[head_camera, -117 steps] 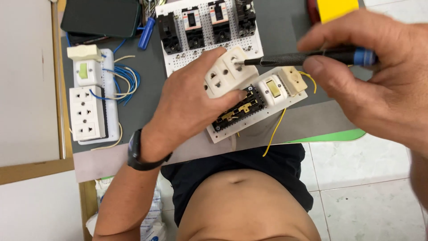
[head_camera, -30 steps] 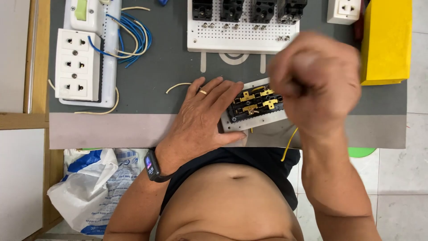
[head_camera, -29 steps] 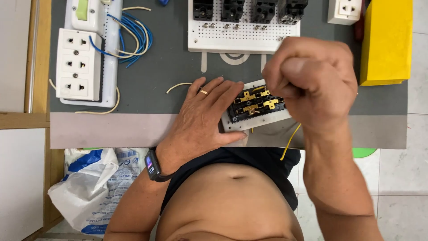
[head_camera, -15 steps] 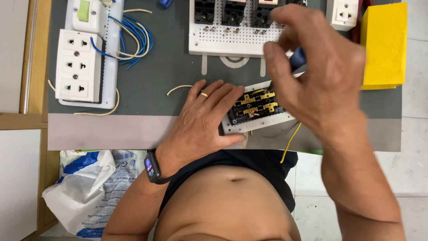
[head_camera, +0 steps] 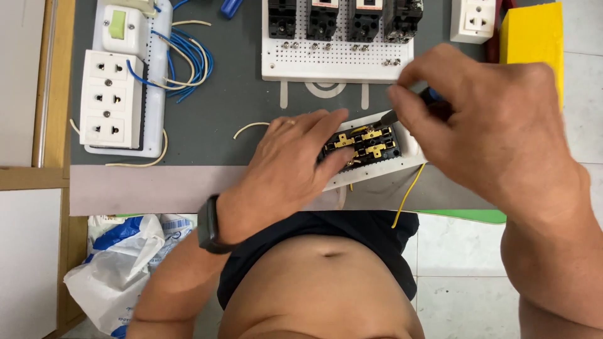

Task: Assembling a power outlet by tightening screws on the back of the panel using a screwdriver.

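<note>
A white socket plate [head_camera: 377,164] lies face down on the grey bench top [head_camera: 239,113], showing a black back with brass terminals [head_camera: 363,143]. My left hand [head_camera: 286,172] presses flat on its left part and holds it down. My right hand [head_camera: 483,125] is closed around a dark-handled screwdriver [head_camera: 433,97] whose shaft points down-left at the plate's right end. A thin yellow wire [head_camera: 407,194] hangs from the plate over the bench edge.
A white perforated board [head_camera: 336,59] carrying several black breakers lies at the back. A white socket strip with blue and pale wires [head_camera: 116,107] is at the left. A small white socket [head_camera: 474,22] and a yellow box [head_camera: 531,37] stand at the right. A plastic bag [head_camera: 119,270] lies on the floor.
My right hand has shifted right and lowered, bringing the screwdriver tip down onto the plate's right end. My left hand has stayed on the plate.
</note>
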